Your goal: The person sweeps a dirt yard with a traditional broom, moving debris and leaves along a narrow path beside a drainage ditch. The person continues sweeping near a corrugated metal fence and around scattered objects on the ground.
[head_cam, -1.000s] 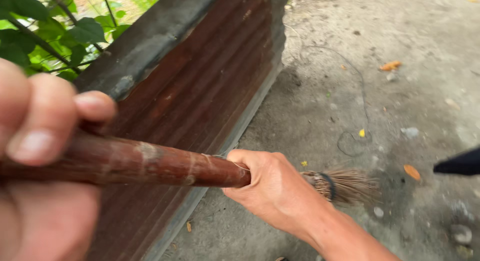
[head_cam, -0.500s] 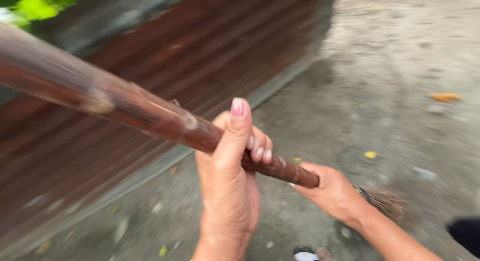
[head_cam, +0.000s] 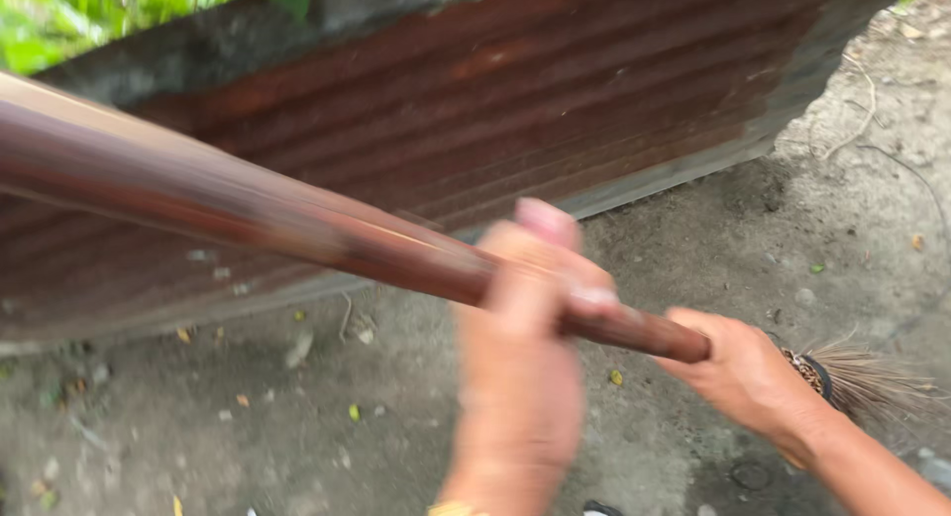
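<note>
1. Head view: the left hand (head_cam: 520,367), blurred, is wrapped around the brown broom handle (head_cam: 297,224) at mid-length.
2. The right hand (head_cam: 748,377) is clamped on the handle's lower end, just above the bristles (head_cam: 867,377).
3. The bristles are low over the dirt ground (head_cam: 297,447), beside a rusty corrugated sheet (head_cam: 515,110).

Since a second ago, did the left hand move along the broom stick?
Yes. The left hand slid down the stick, closer to the right hand near the bristles.
</note>
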